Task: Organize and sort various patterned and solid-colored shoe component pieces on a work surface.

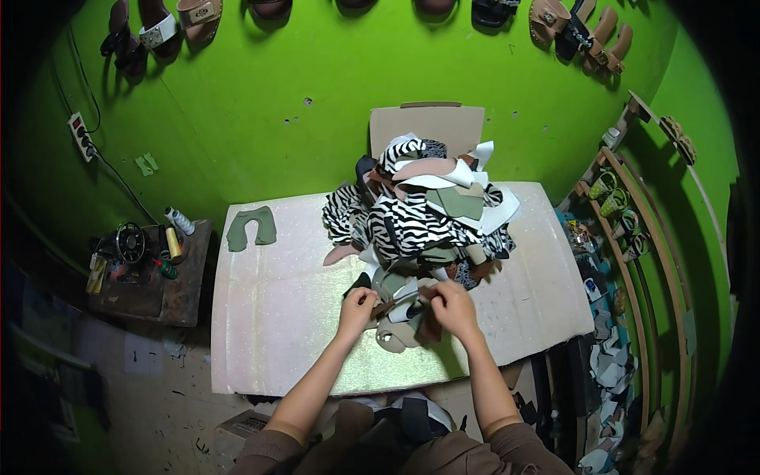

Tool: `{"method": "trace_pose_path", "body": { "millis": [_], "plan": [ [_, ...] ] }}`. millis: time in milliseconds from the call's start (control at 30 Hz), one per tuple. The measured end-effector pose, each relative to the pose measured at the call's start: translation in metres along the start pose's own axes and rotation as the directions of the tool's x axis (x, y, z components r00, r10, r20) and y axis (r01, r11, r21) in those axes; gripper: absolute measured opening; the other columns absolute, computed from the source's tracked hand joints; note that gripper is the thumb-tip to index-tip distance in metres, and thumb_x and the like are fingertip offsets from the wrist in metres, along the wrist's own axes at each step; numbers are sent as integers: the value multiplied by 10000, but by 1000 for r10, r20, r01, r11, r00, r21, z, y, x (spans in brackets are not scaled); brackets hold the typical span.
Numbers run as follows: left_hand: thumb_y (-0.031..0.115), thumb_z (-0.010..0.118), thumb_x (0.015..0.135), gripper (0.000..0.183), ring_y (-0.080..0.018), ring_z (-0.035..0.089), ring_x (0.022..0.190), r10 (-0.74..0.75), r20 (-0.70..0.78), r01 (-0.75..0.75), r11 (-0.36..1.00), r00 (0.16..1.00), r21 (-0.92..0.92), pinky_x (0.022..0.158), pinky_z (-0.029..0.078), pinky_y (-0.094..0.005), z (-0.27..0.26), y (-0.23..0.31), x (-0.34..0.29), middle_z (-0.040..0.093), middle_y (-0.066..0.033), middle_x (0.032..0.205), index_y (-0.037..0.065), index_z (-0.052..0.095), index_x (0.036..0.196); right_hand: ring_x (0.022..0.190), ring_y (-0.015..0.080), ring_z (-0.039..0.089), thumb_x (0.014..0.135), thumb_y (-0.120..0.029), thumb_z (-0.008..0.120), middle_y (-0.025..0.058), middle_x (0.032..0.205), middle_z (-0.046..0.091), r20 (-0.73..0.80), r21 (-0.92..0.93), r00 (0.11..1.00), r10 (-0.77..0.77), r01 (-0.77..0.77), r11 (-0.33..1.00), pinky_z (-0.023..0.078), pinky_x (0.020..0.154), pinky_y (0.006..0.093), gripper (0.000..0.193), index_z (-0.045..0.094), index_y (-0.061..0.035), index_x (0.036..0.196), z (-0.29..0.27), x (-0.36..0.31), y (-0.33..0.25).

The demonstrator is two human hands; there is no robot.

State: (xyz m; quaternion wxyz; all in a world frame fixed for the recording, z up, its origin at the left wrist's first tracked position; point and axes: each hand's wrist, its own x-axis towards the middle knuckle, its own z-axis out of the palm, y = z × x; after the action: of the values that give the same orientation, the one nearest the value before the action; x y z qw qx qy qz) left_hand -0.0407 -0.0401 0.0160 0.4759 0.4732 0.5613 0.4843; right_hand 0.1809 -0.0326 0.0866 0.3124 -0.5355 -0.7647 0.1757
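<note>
My left hand (358,310) is closed, fingertips pinching the edge of a thin brown piece of material (383,309). Across from it my right hand (455,307) is closed on a dark brown scrap (430,324), partly hidden by the fingers. Between and below the hands lie loose cut pieces, among them a beige piece with a hole (391,336). Just beyond rises a large heap of cut material (416,226) in zebra print, green, white, pink and brown. A green U-shaped cutout (252,228) lies apart at the table's far left.
The pale table (269,317) stands against a green wall. A cardboard panel (427,127) is behind the heap. At left, a small table holds a sewing machine (131,242) and thread spools (180,222). A wooden rack (633,277) with sandals and piled scraps (609,368) borders the right.
</note>
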Motion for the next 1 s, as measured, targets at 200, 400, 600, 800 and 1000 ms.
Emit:
{"method": "trace_pose_path", "body": {
  "millis": [200,400,600,800,1000],
  "plan": [
    [163,618,759,346,-333,482,1002,170,-147,-50,802,974,595,855,407,-403,18,-16,-4,487,-164,1051,35,522,1065,1077,370,428,724,-51,568,197,1146,460,-156,-259,987,-36,-6,966,361,934,440,455,513,-45,1175,-16,4,25],
    [198,604,741,592,-401,343,1186,251,-368,137,631,895,764,977,304,-480,19,-39,-8,351,-205,1306,64,407,1282,1099,364,431,716,-69,581,187,1139,473,16,-139,978,-207,207,968,356,939,454,389,563,-72,1105,5,-13,29],
    [164,609,738,501,-347,432,1115,91,-318,251,429,944,868,994,272,-499,4,-45,-2,504,-149,1177,71,489,1216,1089,359,438,734,-85,588,174,1134,480,112,-35,931,-348,353,935,374,920,443,325,589,-83,1059,12,-9,38],
    [195,601,783,224,-315,547,925,152,-333,247,411,931,878,910,328,-489,3,-44,-17,629,-107,888,34,619,937,1063,332,463,755,-82,573,148,1089,505,189,94,895,-404,393,915,387,906,418,269,600,-73,1023,14,-4,41],
    [193,530,922,203,-56,542,738,-87,-355,27,985,931,-171,675,430,-214,19,22,-29,631,-28,790,13,596,854,1059,303,472,825,-194,577,124,1087,523,294,321,884,-364,268,908,392,903,375,314,569,-42,1099,22,5,26]
  ]
}}
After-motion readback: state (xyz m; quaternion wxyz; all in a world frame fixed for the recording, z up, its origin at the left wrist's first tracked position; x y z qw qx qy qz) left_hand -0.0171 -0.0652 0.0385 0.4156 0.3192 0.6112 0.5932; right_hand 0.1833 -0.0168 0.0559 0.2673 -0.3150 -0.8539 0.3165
